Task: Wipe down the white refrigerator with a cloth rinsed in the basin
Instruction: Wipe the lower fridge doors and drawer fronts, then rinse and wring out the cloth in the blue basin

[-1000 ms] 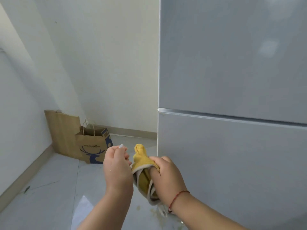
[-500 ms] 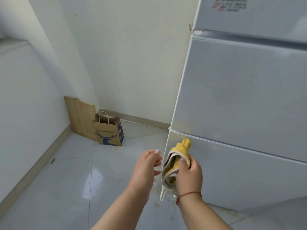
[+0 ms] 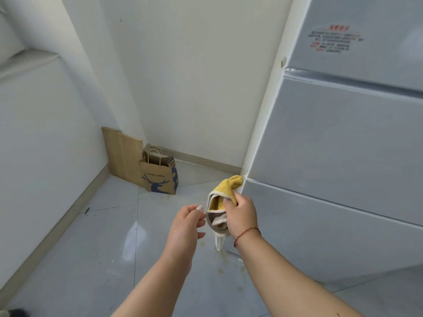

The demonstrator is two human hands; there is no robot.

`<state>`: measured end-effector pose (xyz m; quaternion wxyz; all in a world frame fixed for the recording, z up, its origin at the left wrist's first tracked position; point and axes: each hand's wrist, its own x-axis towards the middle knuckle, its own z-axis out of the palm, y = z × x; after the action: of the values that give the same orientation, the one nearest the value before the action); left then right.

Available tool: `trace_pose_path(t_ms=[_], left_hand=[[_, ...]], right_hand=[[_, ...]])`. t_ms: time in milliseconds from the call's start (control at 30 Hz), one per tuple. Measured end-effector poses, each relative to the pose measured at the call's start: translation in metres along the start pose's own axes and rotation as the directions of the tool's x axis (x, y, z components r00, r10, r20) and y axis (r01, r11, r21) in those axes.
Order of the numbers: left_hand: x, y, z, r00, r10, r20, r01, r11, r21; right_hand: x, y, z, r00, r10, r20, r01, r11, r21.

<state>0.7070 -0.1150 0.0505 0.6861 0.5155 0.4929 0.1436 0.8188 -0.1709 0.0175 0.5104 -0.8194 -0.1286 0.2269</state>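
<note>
Cloth [image 3: 225, 193] bunched in right hand [image 3: 242, 216] meets fridge [image 3: 332, 156] edge; left hand [image 3: 185, 227] loosely open, empty; wiping seemingly barely begun.

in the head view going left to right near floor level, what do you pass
flat brown bag → deer-print paper bag → left hand → yellow cloth in the right hand → white refrigerator

Plain white walls [image 3: 194, 88], beige baseboard [image 3: 201, 159]. Glossy grey tile floor [image 3: 91, 259], yellowish specks. Two brown paper bags [image 3: 158, 177] in the corner.
</note>
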Motion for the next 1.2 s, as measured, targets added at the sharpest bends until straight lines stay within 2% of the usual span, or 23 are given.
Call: trace_pose_path(t_ms=[200,333,467,567,733,800,900,967,1033,1100,1200], left_hand=[[-0.022,0.026,-0.032,0.998,0.014,0.058,-0.015,1.0,0.016],[-0.04,0.035,-0.065,0.996,0.043,0.072,-0.045,0.999,0.027],[-0.055,0.037,-0.096,0.995,0.094,-0.03,-0.093,0.995,0.022],[-0.072,0.034,-0.122,0.988,0.081,-0.133,-0.089,0.995,-0.053],[-0.114,0.025,-0.165,0.96,0.026,-0.279,-0.1,0.962,-0.255],[-0.138,0.019,-0.183,0.937,0.024,-0.348,-0.156,0.921,-0.357],[-0.165,0.007,-0.209,0.906,0.02,-0.422,-0.212,0.886,-0.412],[-0.185,-0.009,-0.233,0.857,0.064,-0.512,-0.228,0.937,-0.264],[-0.202,-0.025,-0.249,0.807,0.145,-0.573,-0.191,0.981,-0.02],[-0.218,-0.037,-0.26,0.809,0.225,-0.543,-0.182,0.974,0.133],[-0.245,-0.06,-0.289,0.866,0.286,-0.41,-0.288,0.956,0.058]], right_hand=[[-0.045,-0.027,0.012,0.959,-0.053,0.277,-0.033,0.953,0.3],[-0.069,-0.051,0.023,0.901,0.001,0.435,-0.248,0.823,0.511],[-0.089,-0.07,0.04,0.862,0.035,0.506,-0.323,0.807,0.494],[-0.101,-0.075,0.056,0.831,0.029,0.555,-0.365,0.782,0.505],[-0.125,-0.084,0.083,0.746,0.041,0.664,-0.373,0.853,0.366],[-0.143,-0.089,0.101,0.661,0.071,0.747,-0.448,0.836,0.317],[-0.172,-0.097,0.126,0.524,0.134,0.841,-0.597,0.762,0.251],[-0.196,-0.103,0.145,0.389,0.166,0.906,-0.695,0.699,0.171],[-0.216,-0.11,0.157,0.294,0.157,0.943,-0.757,0.64,0.129],[-0.241,-0.117,0.165,0.244,0.136,0.96,-0.793,0.598,0.117],[-0.298,-0.128,0.183,0.119,0.084,0.989,-0.778,0.627,0.041]])
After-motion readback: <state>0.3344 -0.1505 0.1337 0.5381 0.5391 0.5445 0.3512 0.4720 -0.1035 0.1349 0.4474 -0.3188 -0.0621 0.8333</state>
